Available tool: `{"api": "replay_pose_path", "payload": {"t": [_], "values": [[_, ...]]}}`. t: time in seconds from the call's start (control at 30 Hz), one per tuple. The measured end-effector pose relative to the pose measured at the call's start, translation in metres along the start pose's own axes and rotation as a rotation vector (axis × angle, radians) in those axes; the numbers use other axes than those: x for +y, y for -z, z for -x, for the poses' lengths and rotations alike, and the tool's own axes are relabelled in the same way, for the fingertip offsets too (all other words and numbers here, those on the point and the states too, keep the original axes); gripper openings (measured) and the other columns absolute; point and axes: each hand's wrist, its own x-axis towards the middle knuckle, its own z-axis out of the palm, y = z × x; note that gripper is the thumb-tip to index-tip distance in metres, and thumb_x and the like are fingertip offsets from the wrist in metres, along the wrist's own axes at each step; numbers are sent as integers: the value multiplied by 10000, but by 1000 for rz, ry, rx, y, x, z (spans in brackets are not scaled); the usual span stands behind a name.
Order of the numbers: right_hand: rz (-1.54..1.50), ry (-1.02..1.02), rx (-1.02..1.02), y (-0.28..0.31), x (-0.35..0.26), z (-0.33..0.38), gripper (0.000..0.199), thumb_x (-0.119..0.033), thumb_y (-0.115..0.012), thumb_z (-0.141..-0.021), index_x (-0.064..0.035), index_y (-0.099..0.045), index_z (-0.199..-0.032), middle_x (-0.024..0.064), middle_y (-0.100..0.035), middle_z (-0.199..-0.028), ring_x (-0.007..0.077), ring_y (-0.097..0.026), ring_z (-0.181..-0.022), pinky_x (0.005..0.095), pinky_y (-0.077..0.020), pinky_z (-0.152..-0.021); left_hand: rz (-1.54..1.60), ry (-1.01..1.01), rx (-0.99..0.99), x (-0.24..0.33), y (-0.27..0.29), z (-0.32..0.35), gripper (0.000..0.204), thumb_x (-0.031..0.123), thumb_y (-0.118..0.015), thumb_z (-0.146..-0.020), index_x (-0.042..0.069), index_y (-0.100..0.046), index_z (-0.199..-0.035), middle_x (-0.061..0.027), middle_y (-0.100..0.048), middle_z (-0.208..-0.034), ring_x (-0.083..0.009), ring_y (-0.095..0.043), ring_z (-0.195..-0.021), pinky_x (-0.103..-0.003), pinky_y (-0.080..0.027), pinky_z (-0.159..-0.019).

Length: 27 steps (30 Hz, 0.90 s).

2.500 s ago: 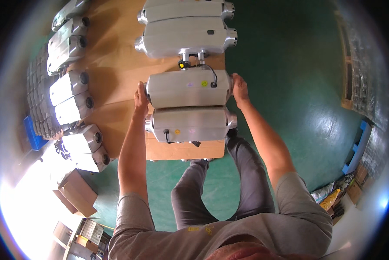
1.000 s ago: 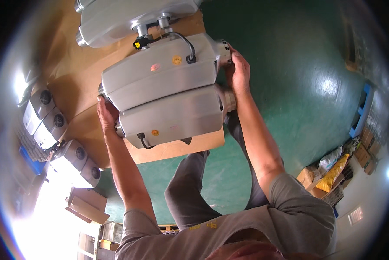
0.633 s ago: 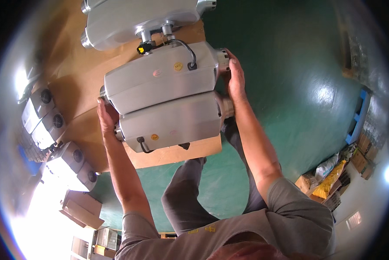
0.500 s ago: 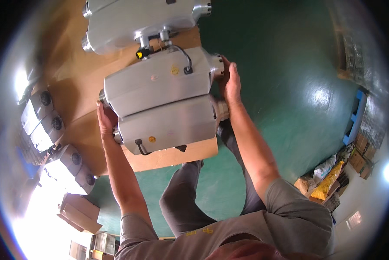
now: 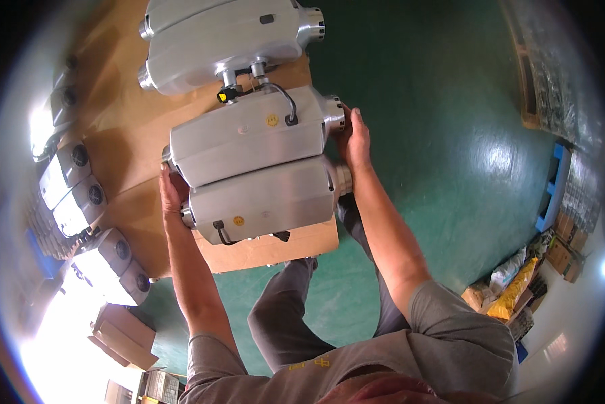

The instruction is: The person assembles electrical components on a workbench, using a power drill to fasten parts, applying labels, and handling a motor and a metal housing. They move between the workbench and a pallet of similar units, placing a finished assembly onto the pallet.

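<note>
Two silver diesel air heaters lie side by side on brown cardboard (image 5: 275, 257) in front of me. The farther heater (image 5: 248, 138) has a black cable, a small yellow sticker and metal stubs on its far side. The nearer heater (image 5: 269, 202) touches it and has a short black cable at its left. My left hand (image 5: 171, 192) is closed against the left ends, fingertips at the farther heater. My right hand (image 5: 356, 138) curls round the farther heater's slotted right end, thumb up. The fingers under both ends are partly hidden.
Another pair of silver heaters (image 5: 228, 50) lies just beyond on the cardboard. More units with round black grilles (image 5: 117, 262) stand at the left, near an open carton (image 5: 124, 333). A blue pallet (image 5: 552, 185) and yellow bags (image 5: 515, 289) are at the right on green floor.
The whole view has shifted slightly, so the heaters and cardboard sit a little lower in it. Both hands stay at the same heater ends.
</note>
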Motion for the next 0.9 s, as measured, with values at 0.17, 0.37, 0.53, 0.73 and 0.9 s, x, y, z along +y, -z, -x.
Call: {"api": "replay_pose_path", "payload": {"t": [0.17,0.37,0.53,0.73,0.9], "values": [[59,96,24,2,5,-1,439,-288,-581,-1003,25,-593,-1310,123,-648,-1227,252,-617,-1103,414,-485,-964,-42,-7,-6,-8,23,-6,852,680,-474,-946,0,-428,-1458,-158,-537,-1419,-291,-536,-1282,-434,-410,-1094],[31,143,68,0,4,0,387,-269,-585,-997,10,-619,-1263,117,-658,-1194,244,-631,-1074,401,-500,-935,39,33,-74,-6,12,-6,832,640,-574,-920,-9,-465,-1430,-146,-565,-1398,-291,-558,-1253,-454,-426,-1076],[6,106,10,-7,-3,5,397,-277,-565,-1020,19,-614,-1280,100,-675,-1142,190,-640,-1031,341,-509,-918,77,-1,-60,-2,2,-3,777,583,-577,-937,-10,-467,-1428,-148,-569,-1392,-297,-560,-1246,-465,-422,-1076],[91,85,-8,-4,-4,4,460,-353,-495,-1028,-8,-555,-1326,114,-619,-1283,256,-593,-1168,413,-458,-1013,73,-41,25,0,0,-3,676,495,-562,-948,-35,-519,-1366,-142,-597,-1347,-287,-577,-1211,-441,-422,-1065],[120,107,-26,-3,-2,1,441,-351,-507,-1028,-16,-561,-1310,112,-625,-1259,254,-598,-1151,417,-463,-1002,81,-15,80,-3,14,-6,637,460,-546,-948,-70,-546,-1302,-160,-619,-1298,-282,-588,-1191,-437,-425,-1052]]}}
